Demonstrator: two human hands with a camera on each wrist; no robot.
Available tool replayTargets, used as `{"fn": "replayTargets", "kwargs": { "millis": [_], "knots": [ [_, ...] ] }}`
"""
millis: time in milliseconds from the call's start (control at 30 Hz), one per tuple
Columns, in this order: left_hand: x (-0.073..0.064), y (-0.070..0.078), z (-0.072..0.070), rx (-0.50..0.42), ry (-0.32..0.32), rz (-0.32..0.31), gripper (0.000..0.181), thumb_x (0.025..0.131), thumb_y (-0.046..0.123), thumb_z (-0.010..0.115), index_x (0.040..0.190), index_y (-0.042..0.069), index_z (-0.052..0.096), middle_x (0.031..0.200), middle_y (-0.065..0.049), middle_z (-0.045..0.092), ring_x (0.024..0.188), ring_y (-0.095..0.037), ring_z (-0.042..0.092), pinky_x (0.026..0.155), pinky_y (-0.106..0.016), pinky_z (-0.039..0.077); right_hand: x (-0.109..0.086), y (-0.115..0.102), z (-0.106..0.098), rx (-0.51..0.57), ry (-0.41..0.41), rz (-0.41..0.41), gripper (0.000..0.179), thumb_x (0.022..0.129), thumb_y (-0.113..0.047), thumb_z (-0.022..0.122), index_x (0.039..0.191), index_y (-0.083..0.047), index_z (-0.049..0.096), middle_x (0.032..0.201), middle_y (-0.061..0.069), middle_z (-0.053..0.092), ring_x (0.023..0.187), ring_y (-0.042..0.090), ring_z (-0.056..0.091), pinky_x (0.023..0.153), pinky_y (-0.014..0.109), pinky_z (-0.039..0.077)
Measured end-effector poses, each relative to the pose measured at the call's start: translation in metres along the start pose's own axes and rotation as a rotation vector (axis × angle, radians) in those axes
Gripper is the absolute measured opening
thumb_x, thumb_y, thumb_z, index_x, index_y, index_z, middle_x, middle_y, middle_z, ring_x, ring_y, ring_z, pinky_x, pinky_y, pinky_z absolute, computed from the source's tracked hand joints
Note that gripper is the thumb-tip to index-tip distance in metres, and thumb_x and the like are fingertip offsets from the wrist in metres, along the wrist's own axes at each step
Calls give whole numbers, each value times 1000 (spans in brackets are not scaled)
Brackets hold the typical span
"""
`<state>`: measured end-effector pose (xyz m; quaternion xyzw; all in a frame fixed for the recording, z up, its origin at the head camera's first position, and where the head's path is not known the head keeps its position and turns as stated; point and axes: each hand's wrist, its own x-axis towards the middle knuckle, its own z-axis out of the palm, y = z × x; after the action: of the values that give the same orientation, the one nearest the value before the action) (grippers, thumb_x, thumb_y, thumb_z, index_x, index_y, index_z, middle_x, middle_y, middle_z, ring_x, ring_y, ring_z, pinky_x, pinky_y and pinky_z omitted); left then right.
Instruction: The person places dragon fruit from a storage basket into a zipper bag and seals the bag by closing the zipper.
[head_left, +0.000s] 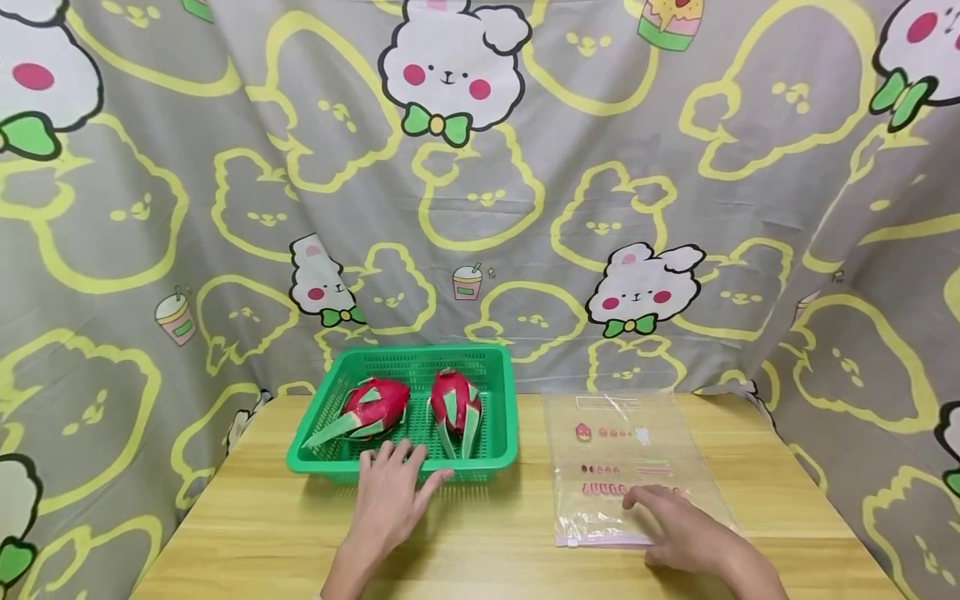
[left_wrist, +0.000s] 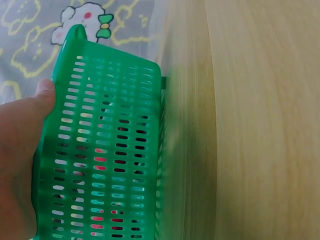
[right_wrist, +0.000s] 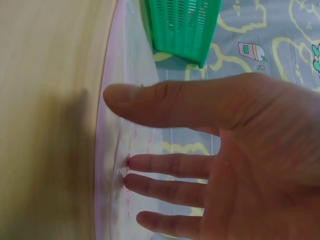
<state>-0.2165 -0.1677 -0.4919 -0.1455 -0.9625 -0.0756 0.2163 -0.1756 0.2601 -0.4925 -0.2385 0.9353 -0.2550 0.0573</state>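
Observation:
A green plastic basket [head_left: 512,417] holds two red dragon fruits, the left one [head_left: 384,402] tilted and the right one [head_left: 450,385] with its long green leaves toward me. Over the basket's front rim lie the relaxed fingers of my left hand [head_left: 390,496], its thumb spread to the right. In the left wrist view that hand [left_wrist: 17,150] is right at the rim, partly cut off by the frame. My right hand [head_left: 690,529] hovers with loosely bent fingers above the near right part of a clear zip bag [head_left: 600,521] with pink print. Nothing is in its grasp in the right wrist view.
Both the basket and the flat bag are on a light wooden table [head_left: 525,571]. A grey curtain [head_left: 525,217] with a cartoon rabbit print hangs behind the table and along both sides. The bag's slider [head_left: 573,543] is at its near left corner.

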Motion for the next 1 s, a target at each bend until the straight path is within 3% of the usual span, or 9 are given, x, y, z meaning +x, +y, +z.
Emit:
{"fn": "replayTargets", "kwargs": {
  "millis": [167,333,600,800,900,1000],
  "knots": [
    [3,0,0,-1,8,7,60,98,69,48,117,16,71,112,-6,66,104,-30,53,83,-50,37,3,0,4,-16,28,-7,52,62,0,86,102,-15,58,125,19,62,118,49,58,100,79,31],
    [5,-2,0,8,20,8,60,98,69,48,115,16,71,111,-5,67,103,-30,54,82,-49,37,6,-2,5,-52,47,-15,44,66,3,84,94,-16,56,117,14,64,113,45,60,96,80,34],
    [1,0,1,19,6,0,61,98,71,46,115,18,71,110,-3,67,102,-29,54,83,-50,38,3,-1,6,-98,53,-39,35,72,5,75,86,-19,53,101,0,59,91,17,54,90,80,38],
    [-1,-2,3,25,24,1,60,97,71,47,113,18,71,107,-3,66,101,-29,54,83,-49,37,6,0,8,-107,60,-36,33,82,-1,80,83,-19,53,98,-1,59,81,9,48,88,79,41],
    [-2,-3,3,24,47,15,58,97,70,49,110,18,71,102,-2,65,97,-28,53,83,-49,36,7,0,8,-126,66,-30,30,83,-4,80,82,-19,54,95,-3,58,76,6,44,88,70,48],
    [-3,-3,4,25,59,21,58,97,70,50,111,18,71,102,-2,65,97,-28,53,82,-49,37,7,0,9,-128,65,-7,27,84,-3,77,82,-17,55,86,-6,54,70,4,41,74,42,54]
  ]
}}
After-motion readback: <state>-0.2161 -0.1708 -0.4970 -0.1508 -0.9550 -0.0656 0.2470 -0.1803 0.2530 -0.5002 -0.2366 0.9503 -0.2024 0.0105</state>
